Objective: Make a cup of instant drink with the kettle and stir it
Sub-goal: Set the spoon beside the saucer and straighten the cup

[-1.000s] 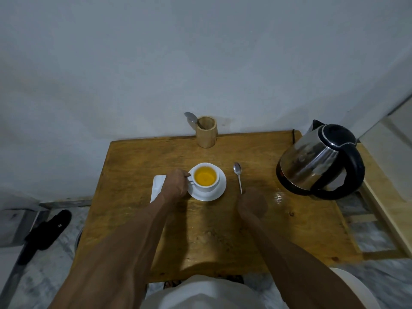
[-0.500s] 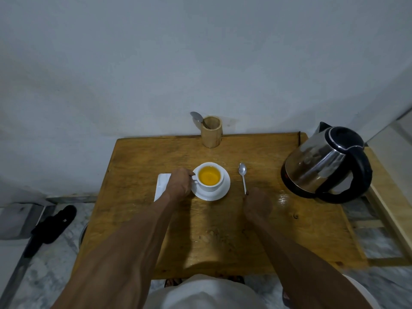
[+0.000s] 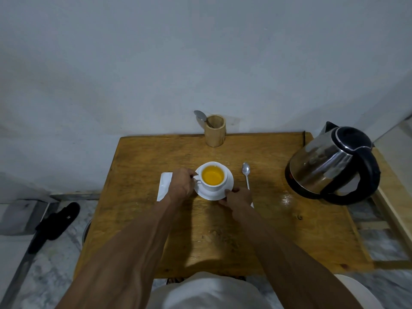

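A white cup (image 3: 217, 186) full of orange-yellow drink stands on a white saucer (image 3: 229, 182) in the middle of the wooden table (image 3: 267, 230). My left hand (image 3: 181, 185) grips the cup's handle at its left side. My right hand (image 3: 238, 198) pinches the saucer's near right rim. A metal spoon (image 3: 246, 172) lies on the table just right of the saucer, its handle end hidden under my right hand. The steel kettle (image 3: 332, 166) with a black handle and lid stands at the table's right edge.
A wooden holder (image 3: 215, 133) with another spoon (image 3: 200, 115) stands at the table's back edge against the wall. A white sachet (image 3: 164, 186) lies left of my left hand. A black sandal (image 3: 54, 224) lies on the floor at the left.
My right hand has let go of the spoon's handle and moved left onto the saucer's rim. My left hand stays on the cup's handle.
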